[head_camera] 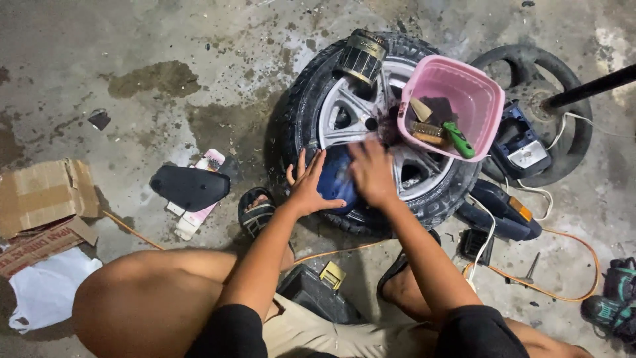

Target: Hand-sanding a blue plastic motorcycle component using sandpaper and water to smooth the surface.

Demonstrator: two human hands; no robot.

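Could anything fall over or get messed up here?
Maybe. The pink tub sits tilted on the wheel, so a bump from the right hand might tip its brushes out. The dark can perched on the tyre edge could roll off. The orange cord on the floor could catch a foot.

You have one wheel (371, 113) lying flat, one steering wheel (550, 79), one pink tub (464, 93) with two brushes (440, 132) in it, one tin (361, 56), two cardboard pieces (40, 199), two sandals (255, 212) and two hands (308, 189).
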